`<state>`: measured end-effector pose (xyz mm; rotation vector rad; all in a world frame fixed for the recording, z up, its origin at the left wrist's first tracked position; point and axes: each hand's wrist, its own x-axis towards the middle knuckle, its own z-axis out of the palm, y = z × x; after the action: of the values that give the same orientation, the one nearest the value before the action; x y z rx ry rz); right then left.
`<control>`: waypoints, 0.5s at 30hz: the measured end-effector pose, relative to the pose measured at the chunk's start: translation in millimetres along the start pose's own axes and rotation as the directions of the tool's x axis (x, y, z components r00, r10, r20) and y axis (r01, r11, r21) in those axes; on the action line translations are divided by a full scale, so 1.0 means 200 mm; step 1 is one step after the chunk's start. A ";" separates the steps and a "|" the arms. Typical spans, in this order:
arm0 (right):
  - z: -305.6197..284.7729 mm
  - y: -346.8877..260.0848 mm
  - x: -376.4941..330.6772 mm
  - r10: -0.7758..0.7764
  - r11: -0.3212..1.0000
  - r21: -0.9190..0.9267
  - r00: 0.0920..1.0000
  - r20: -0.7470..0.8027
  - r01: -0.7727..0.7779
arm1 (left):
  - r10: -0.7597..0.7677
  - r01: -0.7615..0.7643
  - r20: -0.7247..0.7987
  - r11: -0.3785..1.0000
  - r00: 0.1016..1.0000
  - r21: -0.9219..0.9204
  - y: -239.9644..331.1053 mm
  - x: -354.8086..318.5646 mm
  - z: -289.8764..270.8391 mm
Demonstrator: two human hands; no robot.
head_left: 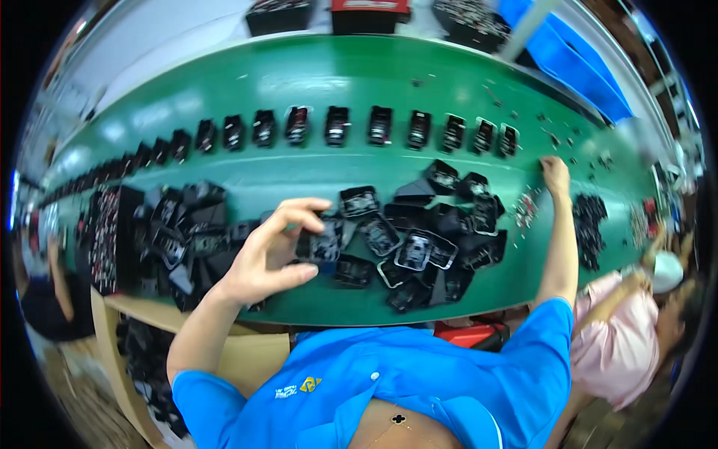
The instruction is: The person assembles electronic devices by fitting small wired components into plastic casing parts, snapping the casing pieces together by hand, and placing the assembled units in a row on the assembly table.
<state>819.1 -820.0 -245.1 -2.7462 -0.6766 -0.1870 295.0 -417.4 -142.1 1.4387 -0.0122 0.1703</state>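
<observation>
My left hand (265,254) reaches over the near part of the green table, its thumb and fingers spread apart. A black plastic housing (324,247) lies beside its fingertips; no firm grip on it shows. My right arm stretches far to the right, where my right hand (555,178) is closed with its fingertips down at the tabletop. What those fingers hold, if anything, is too small to make out. Close to that hand lies a scatter of small red and silver parts (526,208). A pile of similar black housings (419,251) spreads between my hands.
A long row of black housings (336,126) runs across the green table (314,82). Another heap (187,232) lies left, beside a box of small parts (114,236). Black parts (589,228) lie right. A blue bin (576,63) stands far right; a co-worker in pink (621,337) sits near right.
</observation>
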 end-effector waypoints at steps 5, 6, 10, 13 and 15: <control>0.09 -0.01 -0.01 -0.013 0.997 -0.081 0.989 -0.146 0.001 | -0.092 -0.007 -0.137 0.804 0.986 -0.594 0.02 0.04 0.06; 0.08 -0.04 0.00 0.057 0.998 -0.028 0.987 -0.148 -0.061 | -0.138 0.022 -0.158 0.816 0.978 -0.577 0.02 0.03 0.05; 0.03 -0.08 -0.06 0.187 0.979 0.111 0.971 -0.147 -0.172 | -0.276 0.137 -0.188 0.833 0.943 -0.535 0.01 0.00 -0.01; 0.07 -0.02 -0.08 0.115 0.993 0.049 0.973 -0.200 -0.108 | -0.391 0.185 -0.228 0.774 0.892 -0.606 -0.01 -0.02 -0.04; 0.09 -0.05 -0.06 0.145 0.989 0.049 0.970 -0.194 -0.138 | -0.433 0.216 -0.217 0.750 0.875 -0.625 -0.03 0.01 -0.02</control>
<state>805.2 -811.8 -261.3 -2.6825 -0.4250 -0.4049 296.6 -413.9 -148.6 0.7490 0.4539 0.1118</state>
